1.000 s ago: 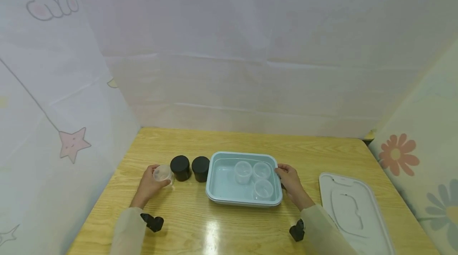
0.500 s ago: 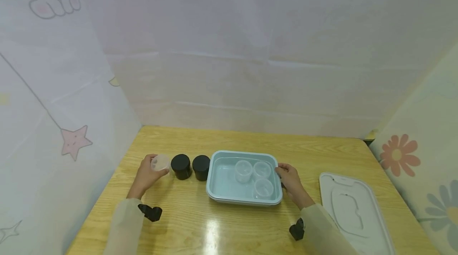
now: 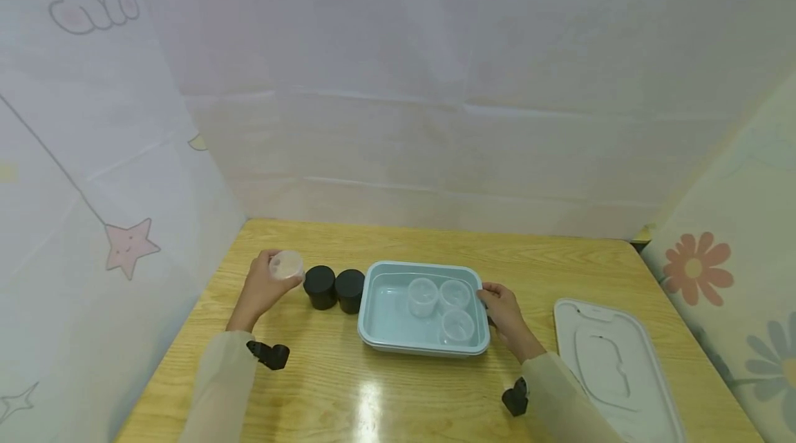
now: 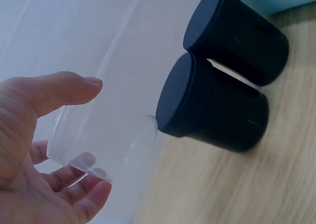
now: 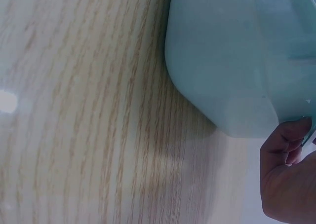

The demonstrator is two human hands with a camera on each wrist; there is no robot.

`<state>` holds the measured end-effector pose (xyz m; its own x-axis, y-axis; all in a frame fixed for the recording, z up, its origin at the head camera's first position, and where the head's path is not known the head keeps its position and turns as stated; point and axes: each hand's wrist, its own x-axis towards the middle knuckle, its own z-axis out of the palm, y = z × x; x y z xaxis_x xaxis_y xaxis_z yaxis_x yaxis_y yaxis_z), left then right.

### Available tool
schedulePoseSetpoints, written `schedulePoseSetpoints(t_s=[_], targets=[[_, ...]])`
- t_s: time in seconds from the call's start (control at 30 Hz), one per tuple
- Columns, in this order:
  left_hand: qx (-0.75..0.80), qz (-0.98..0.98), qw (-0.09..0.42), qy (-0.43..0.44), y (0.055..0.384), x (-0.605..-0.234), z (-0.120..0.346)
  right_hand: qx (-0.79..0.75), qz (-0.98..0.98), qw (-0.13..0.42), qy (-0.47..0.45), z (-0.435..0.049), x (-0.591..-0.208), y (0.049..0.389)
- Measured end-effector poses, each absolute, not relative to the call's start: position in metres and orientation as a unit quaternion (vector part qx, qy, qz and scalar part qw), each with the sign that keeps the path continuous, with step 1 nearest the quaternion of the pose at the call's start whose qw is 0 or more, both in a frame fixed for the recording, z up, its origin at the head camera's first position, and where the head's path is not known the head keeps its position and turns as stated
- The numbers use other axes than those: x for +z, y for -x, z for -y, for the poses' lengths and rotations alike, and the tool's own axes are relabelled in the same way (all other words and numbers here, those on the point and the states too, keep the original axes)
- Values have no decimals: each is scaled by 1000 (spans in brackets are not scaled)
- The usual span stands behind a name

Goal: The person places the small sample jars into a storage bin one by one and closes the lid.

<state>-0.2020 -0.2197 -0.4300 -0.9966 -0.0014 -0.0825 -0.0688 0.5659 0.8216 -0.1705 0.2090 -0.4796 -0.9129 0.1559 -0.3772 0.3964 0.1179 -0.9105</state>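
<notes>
My left hand (image 3: 260, 289) holds a see-through plastic jar (image 3: 287, 265) between thumb and fingers. In the left wrist view this jar (image 4: 106, 145) is tilted, its ridged edge toward the palm and its far end overlapping the lid of the nearer black jar (image 4: 212, 108). A second black jar (image 4: 242, 39) stands close beside that one. With its thumb and fingers, my right hand (image 3: 505, 313) pinches the right rim of a light blue plastic basin (image 3: 385, 315). Inside the basin, toward its right side, stand three see-through jars (image 3: 423, 298).
A white lid (image 3: 606, 367) with a moulded pattern lies on the wooden table (image 3: 323, 388) at the right. Behind the table hangs a pale sheet (image 3: 398, 153), and printed panels flank both sides. The right black jar (image 3: 350, 291) stands right at the basin's left wall.
My left hand has moved the see-through jar away from me, first slightly left, then right. The left black jar has shifted right against the other. My right hand stays at the basin.
</notes>
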Motion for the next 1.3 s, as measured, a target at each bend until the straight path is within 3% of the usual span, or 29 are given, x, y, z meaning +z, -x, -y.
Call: schedulePoseSetpoints(t_s=[0.73, 1.3], targets=[[496, -867, 43, -33, 221, -416, 147, -632, -745, 94, -191, -208, -479, 170], [484, -870, 59, -67, 217, -417, 99, -633, -743, 92, -200, -207, -481, 171]])
